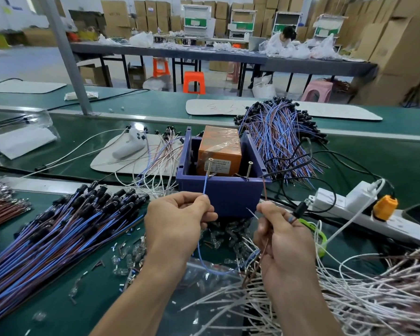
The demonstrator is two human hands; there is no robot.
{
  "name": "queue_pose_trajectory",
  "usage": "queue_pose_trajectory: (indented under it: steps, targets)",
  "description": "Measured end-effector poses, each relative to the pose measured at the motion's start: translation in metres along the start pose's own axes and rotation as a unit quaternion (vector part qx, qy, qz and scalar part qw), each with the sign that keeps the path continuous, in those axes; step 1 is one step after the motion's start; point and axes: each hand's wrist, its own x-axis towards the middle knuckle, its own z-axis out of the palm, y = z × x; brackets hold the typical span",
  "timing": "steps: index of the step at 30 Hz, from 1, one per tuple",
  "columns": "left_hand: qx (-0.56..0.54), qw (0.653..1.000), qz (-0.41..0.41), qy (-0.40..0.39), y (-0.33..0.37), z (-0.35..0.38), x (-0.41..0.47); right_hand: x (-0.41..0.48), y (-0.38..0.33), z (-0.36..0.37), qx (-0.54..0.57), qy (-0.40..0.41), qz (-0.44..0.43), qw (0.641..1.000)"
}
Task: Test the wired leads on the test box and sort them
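Blue lead (206,183) pinched in left hand (177,219), brown lead (264,190) pinched in right hand (284,234), both beside purple box (218,192) edge.

The bin (218,197) is purple, its box (218,147) orange, the desk (374,161) green; a blue lead (205,185) and a brown lead (265,190) show.

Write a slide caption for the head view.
Left hand holds blue wire at a screw; right hand holds brown wire.
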Motion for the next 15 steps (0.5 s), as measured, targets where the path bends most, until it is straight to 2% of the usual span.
queue_pose_trajectory:
  steps: [9, 15]
  targets:
    - [0.003, 1.0, 0.003, -0.004, 0.0001, 0.0009, -0.0026, 0.0032, 0.0028, 0.0012, 0.001, -0.005, -0.019, 1.0]
    - [-0.009, 0.999, 0.001, 0.035, -0.0005, -0.0022, -0.0029, 0.0027, 0.0032, 0.0012, 0.013, -0.014, -0.023, 1.0]
